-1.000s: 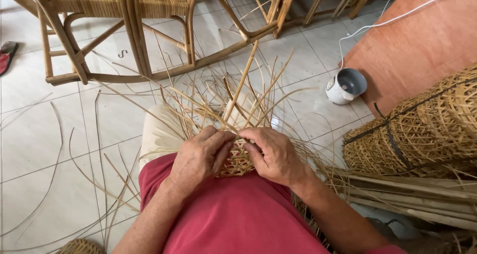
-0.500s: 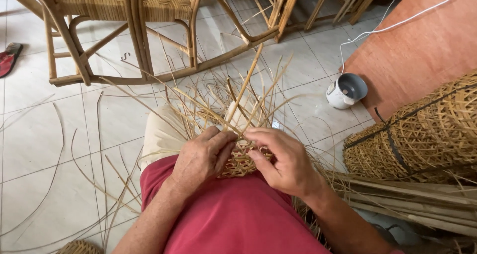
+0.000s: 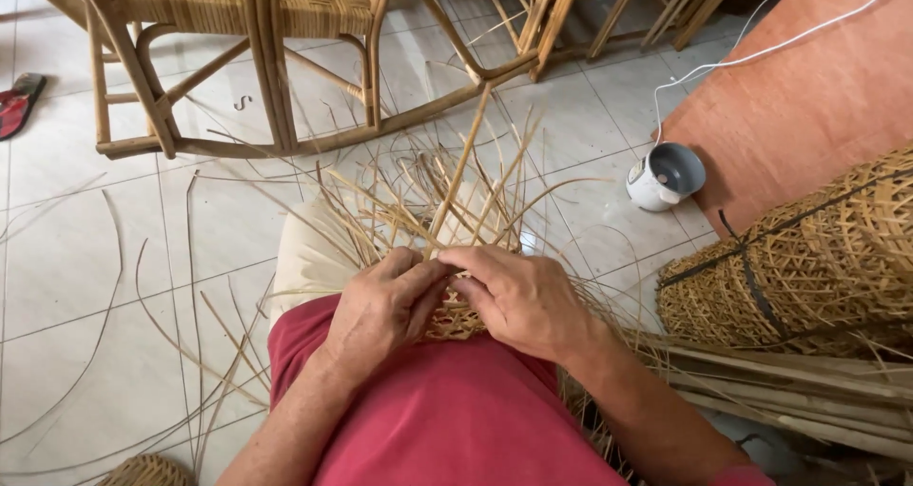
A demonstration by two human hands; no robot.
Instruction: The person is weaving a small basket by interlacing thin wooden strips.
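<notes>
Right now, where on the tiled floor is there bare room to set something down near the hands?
The pale floor tiles left of the woven cane piece, which the left hand and right hand grip, carry only a few loose strips. Tiles between the white round pot and the wooden chair frame are fairly free. Crowded: the rolled cane mesh and bundled strips.

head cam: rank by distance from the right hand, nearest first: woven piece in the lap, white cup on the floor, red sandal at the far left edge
From the right hand:
1. Woven piece: in the lap, touching the fingers, between both hands.
2. White cup: on the tiled floor, up and to the right, beside the orange board.
3. Red sandal: far left edge of the floor, past the chair legs.
</notes>
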